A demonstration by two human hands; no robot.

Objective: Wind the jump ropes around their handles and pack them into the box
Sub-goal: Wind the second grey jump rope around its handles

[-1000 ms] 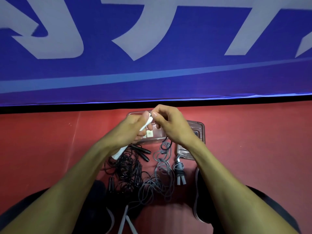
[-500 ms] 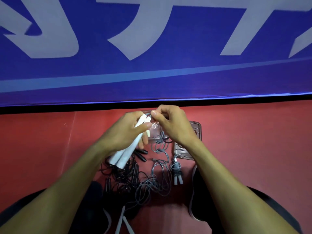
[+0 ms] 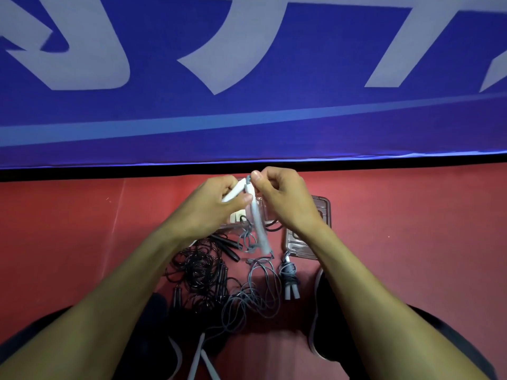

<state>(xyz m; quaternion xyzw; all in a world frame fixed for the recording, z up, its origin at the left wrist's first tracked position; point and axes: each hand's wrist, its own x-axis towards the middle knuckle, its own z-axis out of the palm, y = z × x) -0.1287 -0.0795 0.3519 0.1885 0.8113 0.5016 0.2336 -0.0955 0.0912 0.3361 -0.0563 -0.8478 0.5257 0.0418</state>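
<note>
My left hand (image 3: 214, 204) grips two white handles (image 3: 256, 215) of a grey jump rope; one handle hangs down, blurred. My right hand (image 3: 282, 198) pinches the grey cord at the handles' top ends. The loose grey rope (image 3: 255, 294) trails down to the red floor. A tangle of black jump ropes (image 3: 200, 267) with black handles lies to its left. A wound grey rope bundle (image 3: 289, 278) with white handles lies to the right. The clear plastic box (image 3: 323, 212) sits on the floor behind my hands, mostly hidden by them.
A blue banner with white lettering (image 3: 247, 78) stands upright just beyond the box. The floor is red (image 3: 411, 242). My dark-clothed knees (image 3: 406, 338) flank the ropes at the bottom. White straps (image 3: 200, 357) lie near the bottom centre.
The white handles have swung from slanting down-left to one pointing almost straight down. Both hands stay together above the box, the right still pinching the cord.
</note>
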